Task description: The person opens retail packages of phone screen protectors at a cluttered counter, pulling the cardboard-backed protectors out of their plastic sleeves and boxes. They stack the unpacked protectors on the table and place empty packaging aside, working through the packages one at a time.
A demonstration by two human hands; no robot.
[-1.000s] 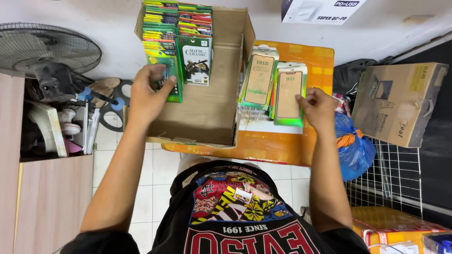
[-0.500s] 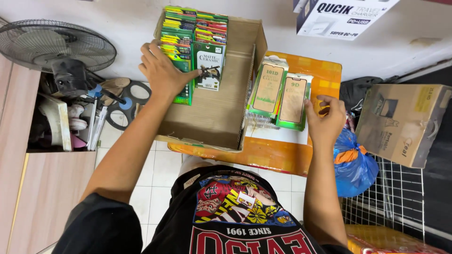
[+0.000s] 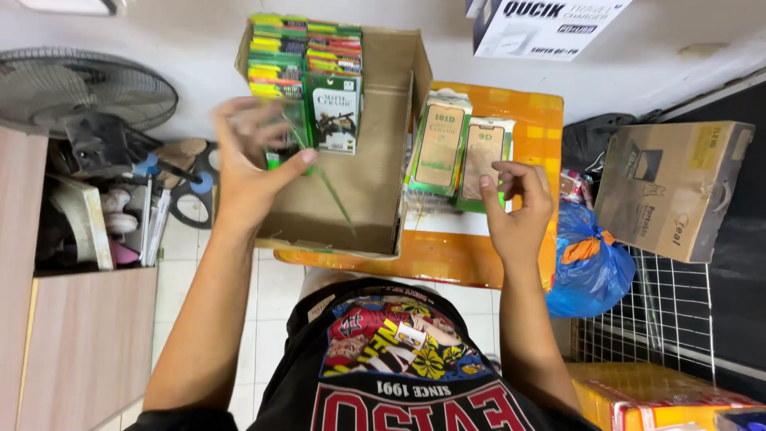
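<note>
The left hand [image 3: 247,172], blurred, grips a green packet [image 3: 289,144] over the cardboard box [image 3: 375,191], just in front of the rows of packets [image 3: 303,56] standing inside it. The right hand [image 3: 517,207] rests half curled and empty beside two packets [image 3: 459,148] on the orange table [image 3: 527,120]. A fan [image 3: 80,92] stands left, over a white tiled floor [image 3: 267,295].

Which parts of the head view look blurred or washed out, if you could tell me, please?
In the head view, the left hand is smeared by motion blur, and the green packet at its fingers is smeared too; the right hand and the packets in the cardboard box look sharp; the pale wall is bright but not blown out.
</note>
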